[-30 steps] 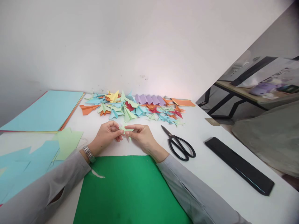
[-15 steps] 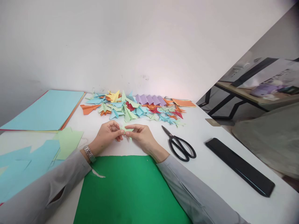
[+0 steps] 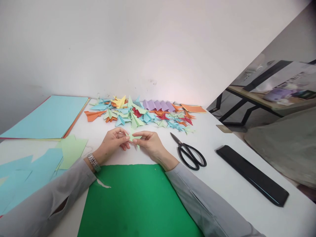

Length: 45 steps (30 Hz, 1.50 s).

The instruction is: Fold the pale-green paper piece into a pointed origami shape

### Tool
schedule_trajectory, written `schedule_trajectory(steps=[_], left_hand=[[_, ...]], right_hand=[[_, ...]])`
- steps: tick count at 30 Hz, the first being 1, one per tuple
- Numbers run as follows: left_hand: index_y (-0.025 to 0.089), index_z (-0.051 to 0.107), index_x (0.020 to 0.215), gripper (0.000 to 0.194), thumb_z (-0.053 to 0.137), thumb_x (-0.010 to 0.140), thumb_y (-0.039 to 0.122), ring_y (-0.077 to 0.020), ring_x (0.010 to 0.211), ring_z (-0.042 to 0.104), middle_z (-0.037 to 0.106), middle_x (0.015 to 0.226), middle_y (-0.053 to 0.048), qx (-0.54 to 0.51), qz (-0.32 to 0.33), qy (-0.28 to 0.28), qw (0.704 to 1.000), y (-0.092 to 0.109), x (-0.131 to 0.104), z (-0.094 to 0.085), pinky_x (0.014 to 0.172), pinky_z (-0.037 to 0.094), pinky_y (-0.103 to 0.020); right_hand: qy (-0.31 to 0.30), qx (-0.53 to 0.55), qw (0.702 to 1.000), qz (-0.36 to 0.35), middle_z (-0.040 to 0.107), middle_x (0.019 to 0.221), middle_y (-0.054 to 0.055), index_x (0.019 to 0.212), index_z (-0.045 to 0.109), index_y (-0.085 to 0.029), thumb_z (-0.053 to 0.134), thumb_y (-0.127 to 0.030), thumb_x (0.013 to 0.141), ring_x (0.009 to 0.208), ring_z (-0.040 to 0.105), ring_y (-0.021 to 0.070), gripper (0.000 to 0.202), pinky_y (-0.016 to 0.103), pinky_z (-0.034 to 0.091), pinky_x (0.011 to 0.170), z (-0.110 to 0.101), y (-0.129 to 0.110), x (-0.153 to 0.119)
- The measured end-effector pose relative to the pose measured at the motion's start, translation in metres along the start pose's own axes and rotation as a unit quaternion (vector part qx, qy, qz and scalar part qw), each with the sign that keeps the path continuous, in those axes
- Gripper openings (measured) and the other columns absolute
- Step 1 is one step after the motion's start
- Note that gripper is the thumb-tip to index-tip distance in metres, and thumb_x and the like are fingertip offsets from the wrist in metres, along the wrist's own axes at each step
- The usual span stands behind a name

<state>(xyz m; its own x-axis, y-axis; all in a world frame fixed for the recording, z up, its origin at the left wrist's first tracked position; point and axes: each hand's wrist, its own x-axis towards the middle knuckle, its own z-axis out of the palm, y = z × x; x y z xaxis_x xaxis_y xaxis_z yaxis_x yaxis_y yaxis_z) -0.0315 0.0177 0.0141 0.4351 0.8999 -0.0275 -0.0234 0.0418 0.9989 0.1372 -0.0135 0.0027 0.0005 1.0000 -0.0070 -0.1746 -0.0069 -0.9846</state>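
Observation:
Between my two hands is a small pale green folded paper piece (image 3: 133, 137), pointed at its edges and partly hidden by the fingers. My left hand (image 3: 115, 140), with a metal watch (image 3: 93, 162) on the wrist, pinches its left side between thumb and fingers. From the other side my right hand (image 3: 150, 143) pinches it the same way. Both hands are just beyond a green sheet (image 3: 140, 200) that lies under the forearms. Past the fingertips lies a heap of folded paper shapes (image 3: 137, 120) in several colours, some of them paper planes.
Black-handled scissors (image 3: 189, 153) lie right of my hands, with a long black case (image 3: 251, 174) farther right. A stack of coloured sheets (image 3: 49, 115) sits back left. Blue paper (image 3: 44, 168) and green paper pieces (image 3: 74, 149) lie nearer. A wall (image 3: 138, 49) rises behind the table.
The pale green piece shows slightly more between the fingers, its points spread a little wider. Both hands stay in nearly the same place, still pinching it.

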Motion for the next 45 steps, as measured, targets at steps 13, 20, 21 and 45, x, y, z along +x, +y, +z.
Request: schedule_trajectory(steps=[13,20,21,45], left_hand=[[0.017,0.054,0.084,0.038,0.082,0.061,0.030,-0.0115,0.046,0.058,0.062,0.051,0.003,-0.023,0.021,0.051,0.998,-0.001,0.000,0.000,0.048,0.045,-0.022],[0.016,0.056,0.082,0.042,0.085,0.054,0.029,-0.0109,0.045,0.056,0.059,0.048,0.005,-0.052,0.011,0.088,0.995,0.003,0.000,0.001,0.047,0.044,-0.022],[0.016,0.056,0.082,0.042,0.084,0.055,0.029,-0.0109,0.045,0.055,0.060,0.049,0.005,-0.042,0.013,0.082,0.996,0.002,-0.001,0.001,0.048,0.043,-0.022],[0.011,0.059,0.099,0.051,0.082,0.055,0.024,-0.0144,0.049,0.060,0.062,0.050,0.003,-0.052,-0.035,-0.005,0.998,0.010,-0.003,-0.002,0.043,0.042,-0.022]], right_hand=[[0.033,0.075,0.997,-0.012,0.062,0.060,-0.003,0.106,0.071,-0.020,0.079,-0.040,0.063,0.054,0.054,0.0116,0.049,0.029,0.044,0.056,0.003,-0.001,-0.002],[0.025,0.046,0.999,0.000,0.064,0.055,-0.002,0.080,0.059,-0.019,0.083,-0.047,0.057,0.047,0.057,0.0122,0.043,0.026,0.044,0.049,0.007,0.000,-0.001],[0.006,0.020,1.000,0.000,0.063,0.054,-0.001,0.069,0.056,-0.019,0.083,-0.048,0.056,0.047,0.057,0.0123,0.042,0.026,0.044,0.050,0.008,0.001,-0.001],[-0.103,0.024,0.994,0.015,0.069,0.057,0.002,0.056,0.050,-0.018,0.083,-0.044,0.058,0.046,0.059,0.0110,0.042,0.024,0.042,0.048,-0.003,0.000,-0.002]])
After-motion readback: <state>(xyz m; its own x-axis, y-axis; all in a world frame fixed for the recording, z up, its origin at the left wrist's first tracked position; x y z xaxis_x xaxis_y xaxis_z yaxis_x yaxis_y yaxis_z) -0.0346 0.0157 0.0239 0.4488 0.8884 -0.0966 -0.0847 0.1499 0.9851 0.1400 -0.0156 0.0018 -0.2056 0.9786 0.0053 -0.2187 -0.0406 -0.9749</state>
